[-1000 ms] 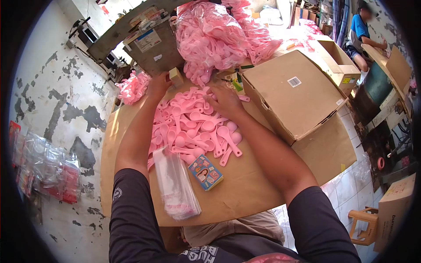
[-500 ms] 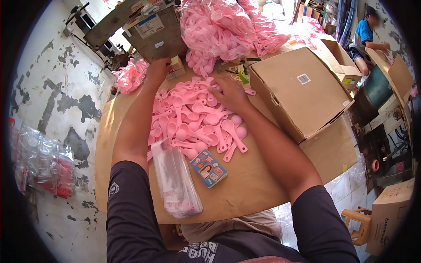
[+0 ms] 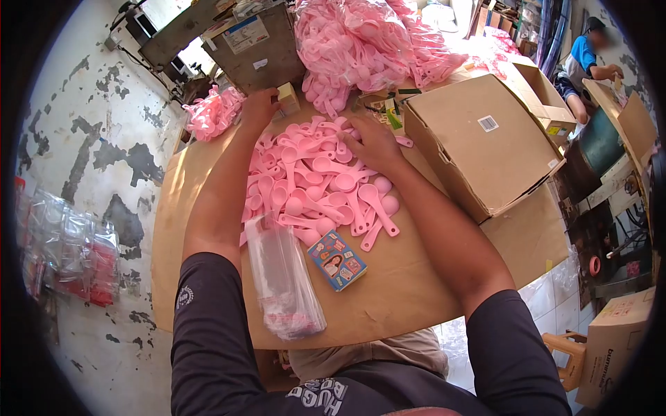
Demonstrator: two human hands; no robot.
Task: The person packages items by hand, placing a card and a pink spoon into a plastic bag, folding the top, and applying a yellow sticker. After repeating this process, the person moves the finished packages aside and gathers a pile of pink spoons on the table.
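Note:
A heap of pink plastic scoop spoons (image 3: 305, 170) is spread over the middle of the cardboard-topped table. My left hand (image 3: 261, 107) is at the heap's far left, its fingers against a small pale-yellow block (image 3: 288, 98); how far they close round it is hidden. At the far right edge of the heap rests my right hand (image 3: 377, 144), palm down, thumb and fingers apart over some spoons. Nearer to me lie a stack of clear plastic bags (image 3: 284, 277) and a small blue stack of printed cards (image 3: 337, 260).
A large closed carton (image 3: 485, 139) stands on the right of the table (image 3: 416, 291). Behind the heap sits a big clear bag of pink spoons (image 3: 354, 52), and a smaller bag (image 3: 214, 113) is at left. Another person (image 3: 586, 59) sits at far right.
The whole view has shifted slightly, with the tabletop things now a little right and higher. Both hands stay in about the same places by the block and the spoons.

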